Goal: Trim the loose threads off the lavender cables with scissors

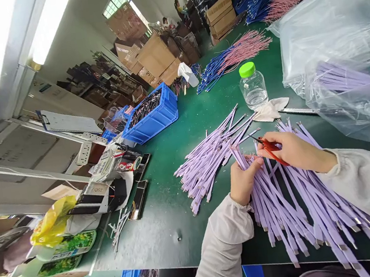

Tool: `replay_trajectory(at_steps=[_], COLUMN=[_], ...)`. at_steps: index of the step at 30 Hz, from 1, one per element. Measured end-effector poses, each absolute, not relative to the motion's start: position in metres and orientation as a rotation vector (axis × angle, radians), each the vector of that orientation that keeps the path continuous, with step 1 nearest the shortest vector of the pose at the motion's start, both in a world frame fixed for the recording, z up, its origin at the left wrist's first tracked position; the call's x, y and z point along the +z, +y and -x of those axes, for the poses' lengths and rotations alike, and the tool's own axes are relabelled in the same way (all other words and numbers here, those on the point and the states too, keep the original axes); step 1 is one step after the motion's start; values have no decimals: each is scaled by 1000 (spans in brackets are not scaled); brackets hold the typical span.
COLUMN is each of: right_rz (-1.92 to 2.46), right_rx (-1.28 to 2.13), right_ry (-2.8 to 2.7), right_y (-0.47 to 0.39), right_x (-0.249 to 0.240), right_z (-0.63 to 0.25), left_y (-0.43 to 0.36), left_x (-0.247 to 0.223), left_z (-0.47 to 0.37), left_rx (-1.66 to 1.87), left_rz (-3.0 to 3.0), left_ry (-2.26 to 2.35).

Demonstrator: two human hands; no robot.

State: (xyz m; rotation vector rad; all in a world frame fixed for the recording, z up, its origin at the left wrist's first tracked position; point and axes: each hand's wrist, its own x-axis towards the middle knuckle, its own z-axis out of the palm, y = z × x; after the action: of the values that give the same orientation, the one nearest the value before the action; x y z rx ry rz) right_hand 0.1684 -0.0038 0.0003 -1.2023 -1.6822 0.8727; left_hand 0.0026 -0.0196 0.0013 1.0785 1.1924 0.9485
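Note:
My left hand (244,179) is closed round a bundle of flat lilac cables (274,208), near their upper ends. My right hand (292,151) grips small red-handled scissors (272,148), whose dark tip points left over the cable ends. The two hands are close together, and the left fingertips are partly hidden. Under the right wrist, more lilac cables (326,210) fan out to the front table edge, flat connectors toward me. A separate lilac cable pile (208,158) lies to the left of my left hand.
Behind the hands stand a clear jar (254,89) with a green lid and a crumpled white cloth (270,110). Plastic bags (332,35) cover the right side. Blue and pink wires (234,58) lie farther back. A blue bin (150,116) and phones (139,200) are at left.

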Motion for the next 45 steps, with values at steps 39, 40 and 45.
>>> replay_trajectory(at_steps=[39, 40, 45], right_rz=[1116, 1123, 1213], right_rx=[517, 522, 651], right_ry=[-1861, -1851, -1748], right_y=[-6, -6, -6], right_x=[-3, -3, -1], right_z=[-168, -168, -164], left_y=[-15, -15, -15], left_x=[0, -1, -3], left_z=[-1, -1, -2], left_rx=[1076, 1075, 1087], left_rz=[-769, -776, -905], left_ry=[1115, 1112, 1079])
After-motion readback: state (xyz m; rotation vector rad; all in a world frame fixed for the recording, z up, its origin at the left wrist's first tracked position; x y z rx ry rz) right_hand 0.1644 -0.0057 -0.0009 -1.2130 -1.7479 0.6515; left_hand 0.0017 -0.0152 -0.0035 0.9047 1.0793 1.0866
